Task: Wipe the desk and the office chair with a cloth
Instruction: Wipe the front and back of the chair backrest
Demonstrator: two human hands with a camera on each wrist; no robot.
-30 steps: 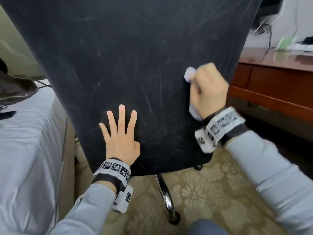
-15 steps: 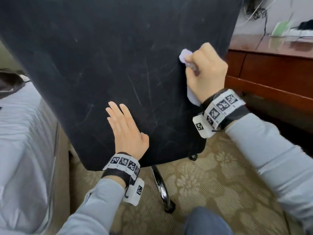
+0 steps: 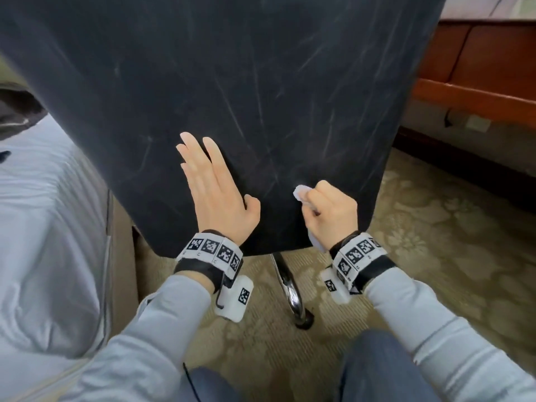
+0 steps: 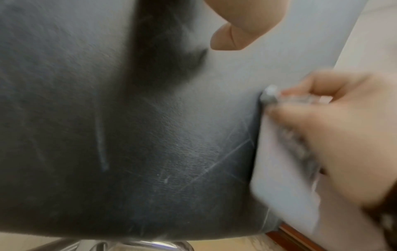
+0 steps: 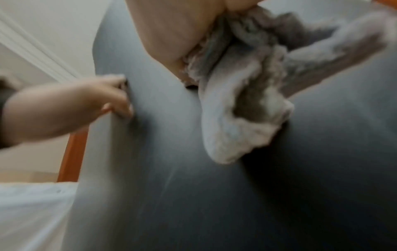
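**Chair back, lower edge: hand and cloth positions**

Across most of the head view stands the chair (image 3: 232, 97), its dark scuffed back facing the person. Right of it is the desk (image 3: 478, 62); left, a bed (image 3: 43, 227). The left hand (image 3: 214, 198) lies flat on the lower back, fingers straight. The right hand (image 3: 333, 216) grips the cloth (image 3: 300, 193), bunched and touching the back near its bottom edge.
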